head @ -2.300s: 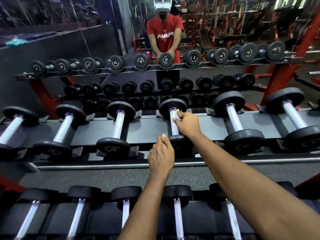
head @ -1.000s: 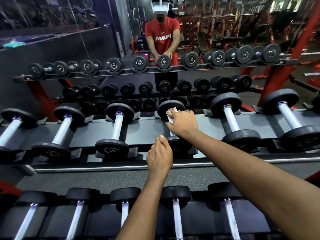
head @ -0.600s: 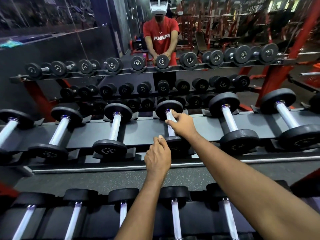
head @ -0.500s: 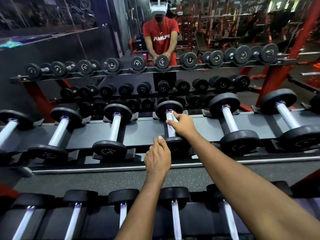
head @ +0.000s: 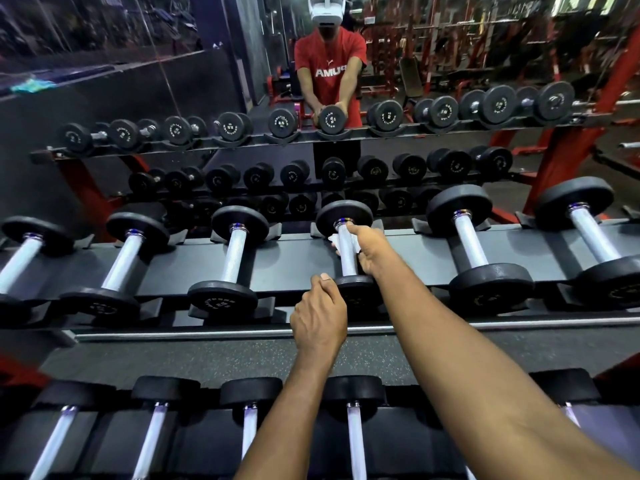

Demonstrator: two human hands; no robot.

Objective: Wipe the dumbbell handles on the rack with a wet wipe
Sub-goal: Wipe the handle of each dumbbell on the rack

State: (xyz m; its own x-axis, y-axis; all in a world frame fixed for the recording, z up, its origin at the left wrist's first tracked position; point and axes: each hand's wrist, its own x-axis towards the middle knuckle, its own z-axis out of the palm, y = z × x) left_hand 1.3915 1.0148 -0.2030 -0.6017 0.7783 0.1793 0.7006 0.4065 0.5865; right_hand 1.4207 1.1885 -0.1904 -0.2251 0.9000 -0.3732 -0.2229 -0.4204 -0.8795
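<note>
The right hand (head: pixel 372 252) forms a closed grip around the handle (head: pixel 348 266) of a dumbbell (head: pixel 327 216), with the fingers curled round the bar from the right side and the index finger extended toward the far head. A white wet wipe (head: pixel 335 241) is pinched between this grip and the handle; a crumpled edge of it protrudes on the left side of the bar, just below the far head. The left hand (head: pixel 320 313) is curled in a closed grip at the left edge of the near head of the same dumbbell, thumb uppermost, with the fingers hidden behind the back of the hand. The dumbbell lies in its cradles on the upper tier of the rack (head: pixel 294 261), handle pointing away from the person, fourth from the left in a row of six visible units. The left neighbour (head: pixel 235 258) and the right neighbour (head: pixel 471 244) lie parallel to it and well apart from both hands. A lower tier (head: pixel 398 441) below both forearms carries a further row of dumbbells. Behind the rack stands a mirror (head: pixel 138 98), which reflects the rack tiers and the person in a red shirt (head: pixel 329 71), both hands at one dumbbell head.
</note>
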